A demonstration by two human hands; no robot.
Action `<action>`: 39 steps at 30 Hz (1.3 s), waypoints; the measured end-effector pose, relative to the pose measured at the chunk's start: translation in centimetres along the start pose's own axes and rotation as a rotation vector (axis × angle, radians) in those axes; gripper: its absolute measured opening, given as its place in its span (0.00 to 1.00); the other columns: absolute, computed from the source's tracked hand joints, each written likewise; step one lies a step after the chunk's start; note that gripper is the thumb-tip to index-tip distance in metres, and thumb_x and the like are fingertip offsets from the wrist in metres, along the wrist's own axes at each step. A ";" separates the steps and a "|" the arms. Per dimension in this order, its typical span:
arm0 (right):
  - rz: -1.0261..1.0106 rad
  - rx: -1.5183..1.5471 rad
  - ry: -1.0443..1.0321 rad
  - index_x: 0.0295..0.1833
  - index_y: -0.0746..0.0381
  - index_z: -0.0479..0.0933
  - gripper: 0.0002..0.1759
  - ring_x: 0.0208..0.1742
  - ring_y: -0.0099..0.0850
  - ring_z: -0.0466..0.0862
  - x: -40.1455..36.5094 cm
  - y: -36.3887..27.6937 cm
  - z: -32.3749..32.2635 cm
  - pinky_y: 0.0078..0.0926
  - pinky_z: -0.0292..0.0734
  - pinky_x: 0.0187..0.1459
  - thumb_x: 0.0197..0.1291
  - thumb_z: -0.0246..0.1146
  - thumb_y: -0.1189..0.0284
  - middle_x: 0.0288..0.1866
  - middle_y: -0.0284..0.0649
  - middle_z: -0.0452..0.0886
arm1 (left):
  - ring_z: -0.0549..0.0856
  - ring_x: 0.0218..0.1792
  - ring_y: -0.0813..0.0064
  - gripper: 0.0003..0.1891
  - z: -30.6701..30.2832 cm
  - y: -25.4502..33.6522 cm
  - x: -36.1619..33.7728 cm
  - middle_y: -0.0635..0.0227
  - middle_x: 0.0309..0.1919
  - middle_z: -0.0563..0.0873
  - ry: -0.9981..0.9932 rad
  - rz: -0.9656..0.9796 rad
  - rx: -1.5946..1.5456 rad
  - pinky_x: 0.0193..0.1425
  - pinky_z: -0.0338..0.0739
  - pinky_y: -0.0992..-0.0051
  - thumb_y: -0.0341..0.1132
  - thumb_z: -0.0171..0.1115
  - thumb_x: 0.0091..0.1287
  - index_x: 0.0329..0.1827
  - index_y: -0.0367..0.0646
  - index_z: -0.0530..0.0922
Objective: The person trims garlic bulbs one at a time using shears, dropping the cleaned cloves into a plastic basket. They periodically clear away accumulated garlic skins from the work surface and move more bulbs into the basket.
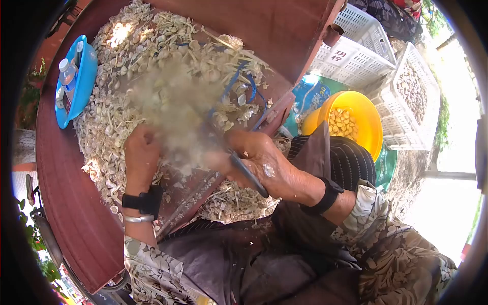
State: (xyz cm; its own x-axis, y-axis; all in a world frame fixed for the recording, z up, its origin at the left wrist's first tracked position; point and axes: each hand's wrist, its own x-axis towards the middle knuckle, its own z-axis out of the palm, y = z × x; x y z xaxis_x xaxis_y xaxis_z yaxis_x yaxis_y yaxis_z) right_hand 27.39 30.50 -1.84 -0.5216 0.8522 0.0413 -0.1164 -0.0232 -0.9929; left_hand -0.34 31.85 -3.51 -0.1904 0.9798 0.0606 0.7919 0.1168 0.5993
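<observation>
Right hand point(259, 162) grips dark tool point(249, 177) beside left hand point(141, 152) on husks point(152, 66).

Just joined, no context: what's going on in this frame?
A seated person works at a reddish table heaped with pale garlic husks and stems. The right hand grips a dark-handled tool; the left hand is in the pile at a motion-blurred clump, grip unclear. A blue basin with a water bottle sits at the table's left; a yellow basin of cloves and white crates stand to the right.

red-brown table point(66, 203) | white crates point(356, 58) | harsh outdoor sunlight
</observation>
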 end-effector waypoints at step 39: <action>-0.116 -0.125 -0.005 0.28 0.71 0.68 0.26 0.22 0.41 0.67 -0.7 1.9 2.2 0.38 0.68 0.29 0.62 0.66 0.57 0.21 0.55 0.66 | 0.75 0.62 0.51 0.19 0.0 5.1 -8.4 0.51 0.58 0.78 0.106 0.294 0.134 0.65 0.69 0.62 0.22 0.57 0.59 0.55 0.40 0.80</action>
State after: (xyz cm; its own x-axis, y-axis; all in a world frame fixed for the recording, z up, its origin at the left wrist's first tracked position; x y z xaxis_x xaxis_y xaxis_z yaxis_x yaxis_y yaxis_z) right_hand 25.71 28.70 -3.50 -0.5153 0.8426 0.1566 -0.0704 0.1405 -0.9876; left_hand 5.28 24.21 -0.99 0.0035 0.9532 0.3025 0.8898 -0.1410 0.4340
